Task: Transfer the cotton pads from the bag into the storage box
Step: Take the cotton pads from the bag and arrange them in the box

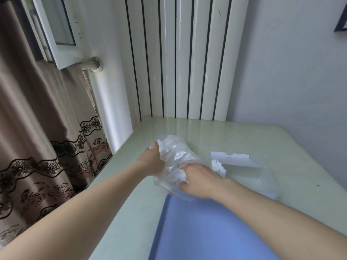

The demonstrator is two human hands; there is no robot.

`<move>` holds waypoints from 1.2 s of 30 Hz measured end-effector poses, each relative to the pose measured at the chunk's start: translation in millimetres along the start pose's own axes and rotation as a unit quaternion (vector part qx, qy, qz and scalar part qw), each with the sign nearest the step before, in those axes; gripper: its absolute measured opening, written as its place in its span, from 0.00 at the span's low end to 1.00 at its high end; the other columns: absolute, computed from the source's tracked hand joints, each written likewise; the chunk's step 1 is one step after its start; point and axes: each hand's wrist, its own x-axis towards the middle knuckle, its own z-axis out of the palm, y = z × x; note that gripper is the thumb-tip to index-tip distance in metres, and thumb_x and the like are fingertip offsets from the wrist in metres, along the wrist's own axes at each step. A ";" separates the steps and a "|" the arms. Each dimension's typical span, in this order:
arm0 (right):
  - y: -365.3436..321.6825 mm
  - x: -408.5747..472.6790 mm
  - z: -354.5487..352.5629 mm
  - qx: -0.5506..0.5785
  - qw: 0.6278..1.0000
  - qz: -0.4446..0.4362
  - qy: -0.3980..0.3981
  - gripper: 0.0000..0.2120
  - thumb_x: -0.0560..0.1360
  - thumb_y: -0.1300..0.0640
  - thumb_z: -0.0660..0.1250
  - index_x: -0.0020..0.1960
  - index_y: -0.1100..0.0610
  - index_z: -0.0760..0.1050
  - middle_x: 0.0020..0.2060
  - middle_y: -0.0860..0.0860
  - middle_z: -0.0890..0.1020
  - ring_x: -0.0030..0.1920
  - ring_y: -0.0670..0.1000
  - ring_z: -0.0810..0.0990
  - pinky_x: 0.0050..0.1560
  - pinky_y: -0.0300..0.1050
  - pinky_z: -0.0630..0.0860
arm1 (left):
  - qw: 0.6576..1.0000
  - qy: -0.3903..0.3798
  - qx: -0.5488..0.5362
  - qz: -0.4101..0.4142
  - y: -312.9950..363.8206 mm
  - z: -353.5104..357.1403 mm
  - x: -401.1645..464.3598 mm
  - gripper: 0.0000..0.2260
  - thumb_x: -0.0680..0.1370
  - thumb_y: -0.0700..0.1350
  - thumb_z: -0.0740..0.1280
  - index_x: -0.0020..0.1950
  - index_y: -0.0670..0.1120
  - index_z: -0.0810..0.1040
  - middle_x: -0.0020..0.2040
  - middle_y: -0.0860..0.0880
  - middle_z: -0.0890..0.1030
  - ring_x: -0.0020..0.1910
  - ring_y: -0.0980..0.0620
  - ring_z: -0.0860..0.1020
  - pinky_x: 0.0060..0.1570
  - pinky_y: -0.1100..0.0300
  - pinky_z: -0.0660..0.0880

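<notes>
**Cotton pads: lift a small bunch cleanly**

Cotton pads (170, 145) sit inside the clear bag (174, 160) on the table (131, 194). Nearest, the right hand (197, 180) reaches into the mouth, fingers hidden, so its hold is unclear. Beyond, the left hand (153, 159) grasps the bag: hold it steady. The storage box (249, 175) waits just right, some pads inside.

a: where are the hands?
b: left hand (153, 160) grips the clear bag (173, 156); right hand (197, 180) reaches into its mouth, beside the storage box (262, 175) on the table (244, 136).
</notes>
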 end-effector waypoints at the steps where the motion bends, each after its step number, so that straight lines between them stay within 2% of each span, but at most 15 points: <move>1: -0.9 -6.1 -1.8 -0.002 1.000 -0.011 -0.006 0.16 0.76 0.54 0.60 0.64 0.55 0.71 0.48 0.50 0.77 0.47 0.55 0.76 0.41 0.43 0.69 | 1.000 0.002 0.005 0.007 1.9 0.4 -0.7 0.22 0.80 0.40 0.61 0.71 0.42 0.59 0.58 0.38 0.71 0.47 0.40 0.72 0.44 0.55 0.69; 4: -1.1 -26.0 -9.8 -0.058 0.996 -0.064 -0.011 0.18 0.77 0.56 0.59 0.66 0.57 0.67 0.55 0.53 0.75 0.48 0.55 0.74 0.41 0.44 0.64 | 0.999 0.022 0.021 0.027 8.1 1.1 -3.6 0.18 0.78 0.37 0.60 0.67 0.41 0.63 0.52 0.41 0.70 0.45 0.40 0.72 0.43 0.54 0.70; 6: 0.4 -38.4 -15.8 -0.079 0.993 -0.090 0.019 0.19 0.78 0.55 0.59 0.68 0.54 0.66 0.58 0.52 0.75 0.52 0.56 0.76 0.42 0.47 0.67 | 0.999 0.032 0.026 0.030 8.7 -0.6 -4.6 0.17 0.77 0.35 0.59 0.66 0.41 0.64 0.52 0.41 0.70 0.45 0.40 0.73 0.42 0.53 0.70; 9: 1.8 -59.4 -30.0 0.059 0.990 -0.070 0.104 0.18 0.76 0.51 0.62 0.66 0.46 0.68 0.50 0.45 0.77 0.49 0.51 0.77 0.47 0.44 0.74 | 0.999 0.022 0.038 0.027 5.4 -4.6 -7.1 0.18 0.78 0.35 0.58 0.68 0.42 0.63 0.57 0.39 0.71 0.48 0.39 0.74 0.45 0.53 0.71; 11: 5.7 -68.0 -38.8 0.196 0.970 -0.014 0.146 0.14 0.74 0.50 0.66 0.59 0.45 0.72 0.42 0.45 0.79 0.39 0.47 0.77 0.38 0.37 0.74 | 0.998 0.010 0.051 0.022 4.1 -9.1 -10.2 0.19 0.78 0.36 0.58 0.69 0.42 0.63 0.59 0.39 0.71 0.50 0.38 0.76 0.46 0.53 0.73; 13: 12.7 -68.7 -48.0 0.393 0.908 0.067 0.127 0.09 0.75 0.54 0.68 0.54 0.52 0.74 0.41 0.50 0.81 0.35 0.47 0.78 0.35 0.37 0.77 | 0.998 0.025 0.052 0.041 8.2 -17.1 -15.3 0.18 0.78 0.37 0.59 0.68 0.43 0.64 0.60 0.40 0.71 0.53 0.38 0.77 0.48 0.52 0.74; 16: 26.4 -65.6 -58.8 0.634 0.760 0.136 0.035 0.09 0.77 0.59 0.65 0.53 0.63 0.76 0.43 0.60 0.81 0.35 0.56 0.80 0.39 0.48 0.80 | 0.982 0.075 -0.085 0.151 34.2 -34.3 -31.7 0.14 0.79 0.41 0.60 0.65 0.47 0.71 0.61 0.45 0.76 0.58 0.44 0.77 0.55 0.53 0.74; 18: 34.8 -65.5 -63.6 0.700 0.697 0.158 0.012 0.12 0.76 0.57 0.65 0.55 0.65 0.77 0.43 0.61 0.80 0.35 0.57 0.80 0.35 0.47 0.79 | 0.948 -0.015 -0.259 0.182 58.2 -46.2 -49.2 0.12 0.78 0.45 0.60 0.62 0.52 0.74 0.58 0.47 0.80 0.58 0.47 0.79 0.60 0.53 0.75; 20: 42.1 -66.4 -64.9 0.729 0.663 0.168 0.002 0.12 0.76 0.55 0.66 0.54 0.62 0.77 0.44 0.60 0.79 0.36 0.58 0.80 0.35 0.46 0.78 | 0.912 -0.147 -0.343 0.173 76.0 -50.6 -61.6 0.12 0.79 0.50 0.62 0.61 0.57 0.74 0.59 0.46 0.81 0.58 0.47 0.81 0.63 0.51 0.76; 21: 44.4 -66.6 -64.2 0.734 0.658 0.169 -0.001 0.13 0.76 0.53 0.67 0.54 0.61 0.78 0.45 0.60 0.80 0.36 0.58 0.80 0.35 0.46 0.78 | 0.906 -0.189 -0.341 0.165 81.2 -49.8 -65.6 0.12 0.78 0.52 0.63 0.62 0.58 0.74 0.59 0.44 0.80 0.58 0.46 0.81 0.63 0.51 0.77; 23: 47.4 -66.5 -62.3 0.729 0.664 0.168 -0.006 0.16 0.76 0.49 0.66 0.57 0.60 0.78 0.46 0.60 0.81 0.37 0.58 0.80 0.35 0.46 0.78 | 0.906 -0.209 -0.338 0.147 87.9 -43.7 -70.0 0.13 0.79 0.51 0.67 0.63 0.54 0.75 0.60 0.41 0.80 0.57 0.43 0.82 0.60 0.50 0.80; 27: 49.1 -66.9 -60.0 0.721 0.677 0.146 -0.011 0.22 0.76 0.44 0.69 0.61 0.59 0.79 0.51 0.61 0.83 0.44 0.60 0.82 0.44 0.52 0.81 | 0.914 -0.154 -0.345 0.147 91.0 -29.5 -68.5 0.09 0.80 0.40 0.67 0.60 0.40 0.75 0.54 0.38 0.81 0.53 0.42 0.83 0.54 0.49 0.82; 32: 52.5 -67.3 -54.1 0.685 0.715 0.121 0.064 0.11 0.79 0.60 0.67 0.60 0.62 0.75 0.56 0.62 0.82 0.50 0.60 0.85 0.50 0.54 0.83 | 0.903 -0.137 -0.385 0.134 92.3 -25.9 -63.9 0.09 0.78 0.36 0.66 0.59 0.38 0.74 0.49 0.41 0.80 0.46 0.47 0.82 0.50 0.55 0.83; 34: 52.3 -67.4 -52.4 0.684 0.714 0.122 0.089 0.11 0.79 0.62 0.67 0.61 0.64 0.75 0.56 0.63 0.82 0.52 0.61 0.85 0.51 0.56 0.83 | 0.904 -0.130 -0.385 0.134 92.1 -24.4 -60.8 0.10 0.78 0.35 0.66 0.58 0.42 0.75 0.51 0.39 0.80 0.47 0.46 0.82 0.53 0.50 0.82; 36: 52.0 -68.0 -51.7 0.685 0.710 0.123 0.108 0.12 0.78 0.63 0.68 0.60 0.65 0.75 0.56 0.64 0.82 0.50 0.60 0.85 0.51 0.56 0.83 | 0.927 -0.094 -0.335 0.142 92.7 -22.1 -59.0 0.10 0.77 0.37 0.67 0.56 0.48 0.75 0.53 0.40 0.81 0.47 0.47 0.80 0.55 0.48 0.81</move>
